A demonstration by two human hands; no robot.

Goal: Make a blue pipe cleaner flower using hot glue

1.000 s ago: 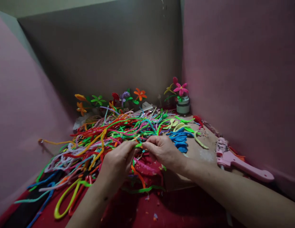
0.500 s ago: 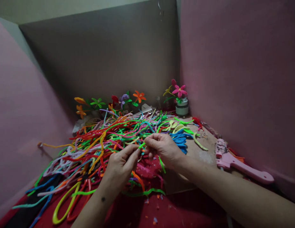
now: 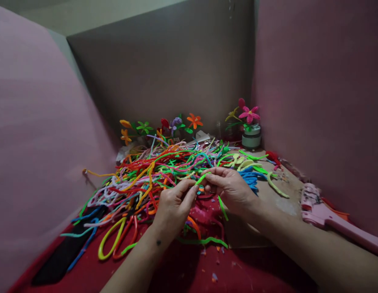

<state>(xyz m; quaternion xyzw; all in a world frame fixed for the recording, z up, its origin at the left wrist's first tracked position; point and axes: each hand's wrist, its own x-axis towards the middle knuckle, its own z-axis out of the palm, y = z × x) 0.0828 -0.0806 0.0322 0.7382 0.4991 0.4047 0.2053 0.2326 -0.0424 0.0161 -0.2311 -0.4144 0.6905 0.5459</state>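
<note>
The heap of pipe cleaners (image 3: 164,162) spread across the left and middle of the cloth (image 3: 237,272). Behind it stood a row of pipe-cleaner flowers (image 3: 194,121); to their right, in the back corner, a jar (image 3: 251,141). Right of the heap lay a cardboard sheet (image 3: 279,201), bearing a bundle of strips (image 3: 249,179), with a glue gun (image 3: 338,223) along its right edge. One pipe-cleaner piece (image 3: 202,179) spanned the gap between left hand (image 3: 177,203) and right hand (image 3: 233,189).
</note>
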